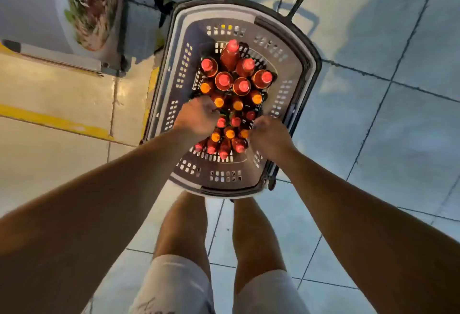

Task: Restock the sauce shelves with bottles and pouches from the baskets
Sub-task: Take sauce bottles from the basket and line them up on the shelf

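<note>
Early stage, by the look: basket (293, 69) on the floor is packed w/ sauce bottles (224, 80). Left hand (198, 118) and right hand (270, 137) both curl onto bottle tops inside. Shelves not in view; nearly all restocking left.

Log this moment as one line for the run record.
stage: picking from basket | left hand: curled among sauce bottles, grip unclear | right hand: curled at the bottles' right edge, grip unclear | shelves: out of view
</note>
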`<state>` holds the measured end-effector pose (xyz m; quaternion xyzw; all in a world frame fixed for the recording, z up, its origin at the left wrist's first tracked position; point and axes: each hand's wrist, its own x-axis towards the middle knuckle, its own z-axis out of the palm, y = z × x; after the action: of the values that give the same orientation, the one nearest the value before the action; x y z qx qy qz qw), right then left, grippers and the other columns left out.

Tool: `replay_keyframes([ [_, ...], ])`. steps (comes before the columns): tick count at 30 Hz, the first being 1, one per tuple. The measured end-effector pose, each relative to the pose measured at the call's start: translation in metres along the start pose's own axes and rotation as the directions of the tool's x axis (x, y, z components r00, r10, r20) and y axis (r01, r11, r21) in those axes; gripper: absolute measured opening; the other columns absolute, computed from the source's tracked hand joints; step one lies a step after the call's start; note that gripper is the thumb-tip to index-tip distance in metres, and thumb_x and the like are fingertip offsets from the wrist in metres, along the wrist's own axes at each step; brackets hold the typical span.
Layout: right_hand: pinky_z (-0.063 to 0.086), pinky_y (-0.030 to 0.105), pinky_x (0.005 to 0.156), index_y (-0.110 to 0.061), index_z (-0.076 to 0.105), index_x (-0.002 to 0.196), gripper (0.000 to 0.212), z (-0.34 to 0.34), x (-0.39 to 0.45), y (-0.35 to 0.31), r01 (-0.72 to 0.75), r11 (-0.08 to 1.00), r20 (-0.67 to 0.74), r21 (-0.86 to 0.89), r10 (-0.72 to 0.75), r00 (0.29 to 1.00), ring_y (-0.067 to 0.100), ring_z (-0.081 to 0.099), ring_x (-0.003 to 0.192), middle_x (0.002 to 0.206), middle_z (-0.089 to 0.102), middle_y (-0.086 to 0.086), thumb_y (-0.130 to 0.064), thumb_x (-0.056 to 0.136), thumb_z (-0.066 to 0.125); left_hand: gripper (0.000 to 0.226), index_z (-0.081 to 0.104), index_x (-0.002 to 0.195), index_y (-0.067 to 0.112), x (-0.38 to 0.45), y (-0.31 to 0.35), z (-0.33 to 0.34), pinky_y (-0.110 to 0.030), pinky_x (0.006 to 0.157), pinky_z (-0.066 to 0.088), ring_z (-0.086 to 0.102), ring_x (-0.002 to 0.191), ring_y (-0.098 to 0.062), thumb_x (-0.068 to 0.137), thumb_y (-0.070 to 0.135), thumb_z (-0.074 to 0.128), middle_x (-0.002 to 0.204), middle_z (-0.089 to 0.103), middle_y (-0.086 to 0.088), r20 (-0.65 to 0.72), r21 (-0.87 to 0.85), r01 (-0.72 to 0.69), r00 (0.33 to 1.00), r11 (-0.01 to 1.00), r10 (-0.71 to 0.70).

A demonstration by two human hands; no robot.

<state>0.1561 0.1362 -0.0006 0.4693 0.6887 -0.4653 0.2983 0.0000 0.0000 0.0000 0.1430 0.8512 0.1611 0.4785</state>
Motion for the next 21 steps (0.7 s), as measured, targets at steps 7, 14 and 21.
replay_keyframes([
  [7,0.047,0.016,0.072,-0.023,0.063,0.133,0.041,-0.029,0.108,-0.042,0.129,0.989,-0.351,0.07,-0.097,0.931,0.012,0.065,0.096,0.112,0.07,-0.006,-0.026,0.093,0.068,0.047,0.061,0.136,0.015,0.123,0.044,-0.019,-0.036,0.103,0.049,0.061,0.122,-0.033,0.089,0.019,0.058,0.133,0.061,-0.017,-0.179,0.187,-0.2,0.956,0.962,0.234],
  [14,0.048,0.029,0.081,-0.014,0.067,0.12,0.028,-0.023,0.175,-0.066,0.165,0.947,-0.364,-0.276,-0.262,0.894,0.029,0.064,0.107,0.117,0.068,0.013,-0.019,0.093,0.06,0.039,0.06,0.138,0.015,0.185,0.054,-0.006,-0.04,0.104,0.05,0.06,0.127,-0.037,0.102,0.028,0.052,0.137,0.063,-0.018,-0.134,0.361,-0.303,0.919,0.882,0.371],
  [21,0.051,0.038,0.075,-0.01,0.066,0.104,0.015,-0.016,0.198,-0.058,0.189,0.847,-0.315,-0.497,-0.38,0.87,0.041,0.066,0.098,0.106,0.068,0.019,-0.018,0.092,0.062,0.028,0.071,0.118,0.018,0.213,0.046,0.001,-0.042,0.094,0.053,0.065,0.115,-0.038,0.091,0.025,0.066,0.119,0.072,-0.015,-0.098,0.405,-0.322,0.915,0.856,0.391],
])
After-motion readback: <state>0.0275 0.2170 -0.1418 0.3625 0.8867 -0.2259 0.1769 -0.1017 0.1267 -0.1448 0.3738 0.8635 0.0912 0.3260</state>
